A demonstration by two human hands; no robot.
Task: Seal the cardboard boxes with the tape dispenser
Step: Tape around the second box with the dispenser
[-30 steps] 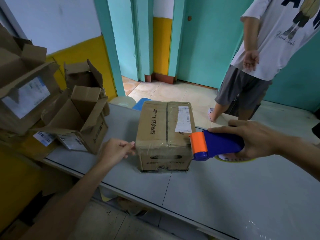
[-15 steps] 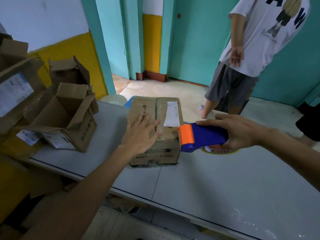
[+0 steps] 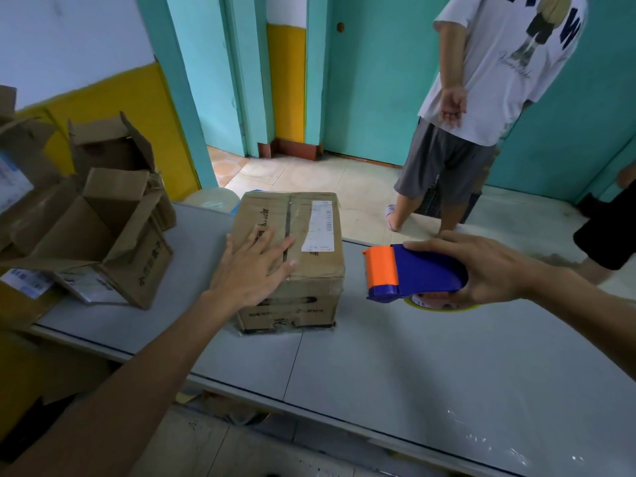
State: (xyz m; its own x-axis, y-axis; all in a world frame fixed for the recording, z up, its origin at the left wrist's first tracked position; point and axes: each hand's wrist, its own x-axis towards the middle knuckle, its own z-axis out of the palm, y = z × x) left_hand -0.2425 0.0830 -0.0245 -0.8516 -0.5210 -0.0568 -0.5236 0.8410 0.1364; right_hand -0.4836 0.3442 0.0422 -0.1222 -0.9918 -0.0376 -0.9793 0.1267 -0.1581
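Cardboard: one shut box (image 3: 320, 266) under flat left hand (image 3: 251, 270); one tape dispenser (image 3: 420, 270) in right hand (image 3: 488, 270) grip.

You face a grey table (image 3: 413, 373) in a room with teal walls (image 3: 585, 132), a white wall (image 3: 69, 36) on your left (yellow along its lower part), and a pale tiled floor (image 3: 344, 177) beyond.

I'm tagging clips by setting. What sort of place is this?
Probably a parcel packing or mail room. A taped brown cardboard box with a white shipping label sits on the grey worktable, opened brown cardboard boxes stand at the left, and the right hand holds a blue and orange tape dispenser.
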